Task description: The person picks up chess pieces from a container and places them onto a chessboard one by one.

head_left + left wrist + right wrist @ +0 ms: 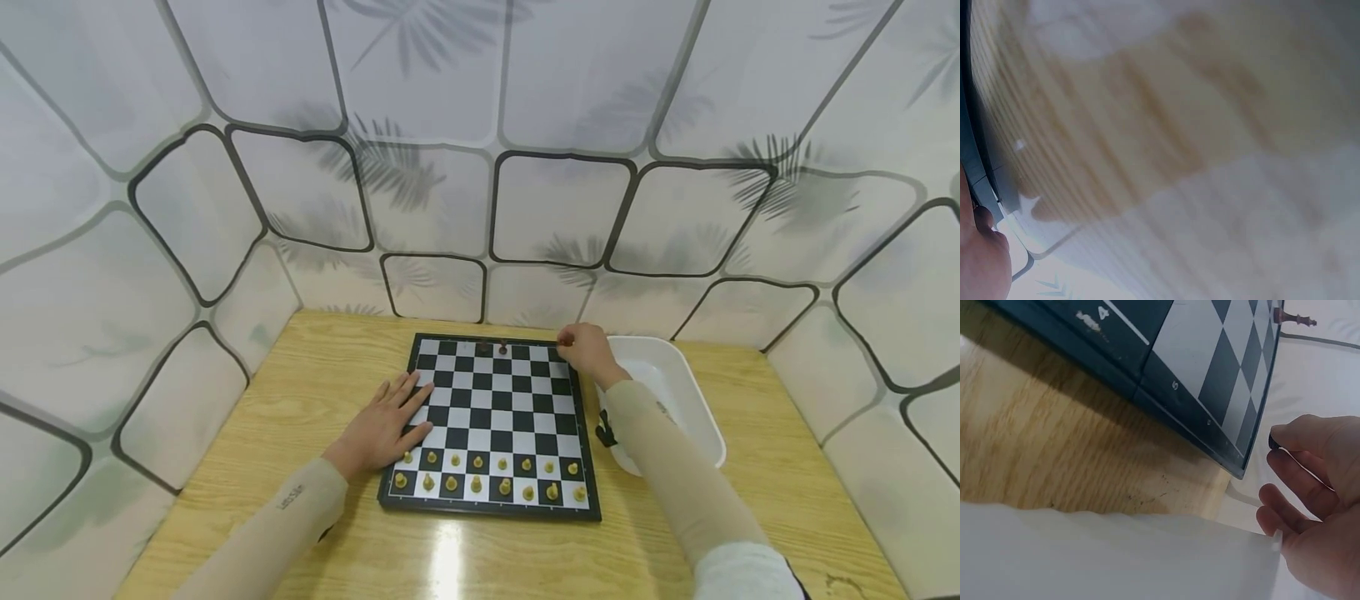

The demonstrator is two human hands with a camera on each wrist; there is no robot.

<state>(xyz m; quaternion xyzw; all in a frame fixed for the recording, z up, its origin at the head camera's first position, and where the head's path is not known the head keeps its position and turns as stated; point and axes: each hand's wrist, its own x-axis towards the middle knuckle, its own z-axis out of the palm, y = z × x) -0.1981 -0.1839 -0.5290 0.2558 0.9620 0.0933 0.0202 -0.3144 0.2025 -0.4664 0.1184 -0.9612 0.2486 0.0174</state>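
A black-and-white chessboard [501,510] lies on the wooden table. My left hand [382,421] rests on its left edge with fingers spread; the left wrist view shows only part of this hand [988,259]. My right hand [588,350] is at the board's far right corner. In the right wrist view, its thumb and forefinger pinch a small dark chess piece [1274,442], mostly hidden by the fingers. A dark red chess piece [503,347] stands on the far row, beside another dark piece [483,347]. Yellow chess pieces [476,483] fill the two nearest rows.
A white plastic basin [701,400] stands right of the board, under my right forearm. A small black object [604,429] shows between basin and board. Patterned walls [435,208] enclose the table [322,354] behind and at both sides.
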